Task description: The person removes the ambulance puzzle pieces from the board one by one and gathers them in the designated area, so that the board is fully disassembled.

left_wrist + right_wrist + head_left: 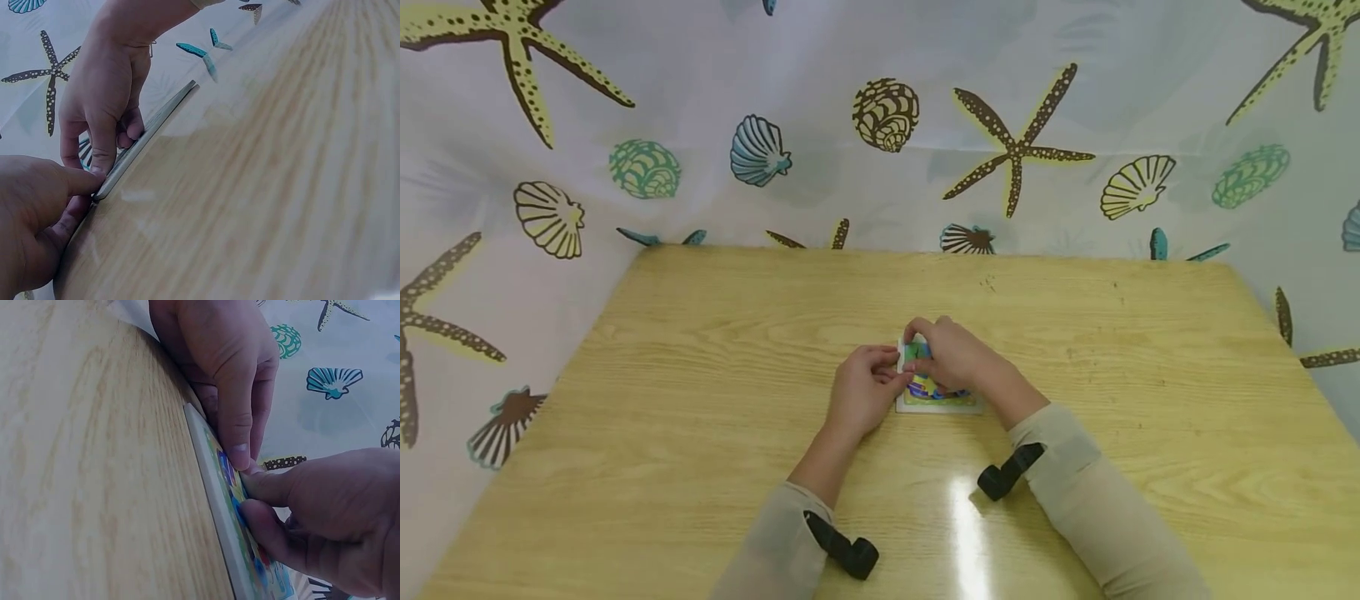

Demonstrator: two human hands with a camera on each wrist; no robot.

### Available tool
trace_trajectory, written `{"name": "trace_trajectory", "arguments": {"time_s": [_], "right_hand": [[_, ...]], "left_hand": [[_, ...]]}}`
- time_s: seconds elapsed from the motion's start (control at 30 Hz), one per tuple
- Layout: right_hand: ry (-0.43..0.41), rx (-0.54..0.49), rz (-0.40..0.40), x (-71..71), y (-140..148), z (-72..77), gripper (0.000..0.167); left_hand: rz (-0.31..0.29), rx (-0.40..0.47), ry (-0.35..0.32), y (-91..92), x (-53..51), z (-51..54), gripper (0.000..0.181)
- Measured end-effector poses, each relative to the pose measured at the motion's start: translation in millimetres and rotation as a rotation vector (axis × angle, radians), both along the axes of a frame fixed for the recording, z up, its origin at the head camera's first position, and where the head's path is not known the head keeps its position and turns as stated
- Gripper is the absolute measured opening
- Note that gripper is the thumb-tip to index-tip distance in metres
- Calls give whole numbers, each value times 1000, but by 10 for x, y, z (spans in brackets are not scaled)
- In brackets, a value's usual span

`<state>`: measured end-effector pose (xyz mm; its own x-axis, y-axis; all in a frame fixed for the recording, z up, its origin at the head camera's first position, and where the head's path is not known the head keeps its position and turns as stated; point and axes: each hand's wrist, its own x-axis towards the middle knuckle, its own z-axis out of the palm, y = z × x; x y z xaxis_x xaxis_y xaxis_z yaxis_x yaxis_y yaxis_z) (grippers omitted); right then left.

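Note:
A small flat picture board (936, 407) with a pale rim and a bright cartoon-like picture lies on the table. My left hand (862, 390) pinches its left edge, with the thumb lapping over the rim. From the right, my right hand (958, 354) reaches across the picture. Its bent index finger and thumb close on the upper left part, near the left fingertips. In the right wrist view the board (219, 506) lies flat under the right hand (337, 519). Part of the picture is hidden by the hands, and whatever sits between the right fingertips is too small to tell.
The wooden table (700, 375) stretches out on every side of the board. Behind it and along its sides hangs a white cloth (820, 100) printed with shells and starfish. Each sleeve carries a black wrist mount (850, 557).

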<state>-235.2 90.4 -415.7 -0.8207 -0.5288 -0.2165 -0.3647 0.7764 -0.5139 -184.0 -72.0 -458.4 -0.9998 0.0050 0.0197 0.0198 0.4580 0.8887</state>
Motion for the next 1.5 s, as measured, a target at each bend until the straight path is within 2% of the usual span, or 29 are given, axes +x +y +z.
{"name": "trace_trajectory", "arguments": {"time_s": [0.2, 0.33, 0.63, 0.83, 0.93, 1.07, 1.13, 1.3, 1.5], "right_hand": [[-47, -78, -67, -6, 62, -8, 33], [-50, -142, -94, -6, 103, -24, 32], [-61, -249, -170, 20, 155, -145, 32], [-9, -332, -169, 30, 124, -201, 35], [42, -325, -177, 40, 110, -219, 39], [111, -323, -172, 41, 93, -247, 36], [80, -351, -170, 41, 93, -252, 33], [-84, -447, -229, 41, 157, -216, 29], [-149, -492, -302, 7, 269, -147, 26]], "left_hand": [[-11, 6, -9, 33, -21, 39, 36], [-5, 7, -6, 56, -31, 67, 36], [-9, 10, -33, 94, 1, 48, 37], [13, 13, -7, 70, -4, 36, 37], [13, 8, -5, 54, -12, 29, 37], [26, 5, 0, 25, -14, 17, 37], [40, 6, -3, 14, -10, 12, 36], [41, 3, -10, 14, -2, 10, 38], [38, -5, -12, 32, -16, 11, 37]]}}
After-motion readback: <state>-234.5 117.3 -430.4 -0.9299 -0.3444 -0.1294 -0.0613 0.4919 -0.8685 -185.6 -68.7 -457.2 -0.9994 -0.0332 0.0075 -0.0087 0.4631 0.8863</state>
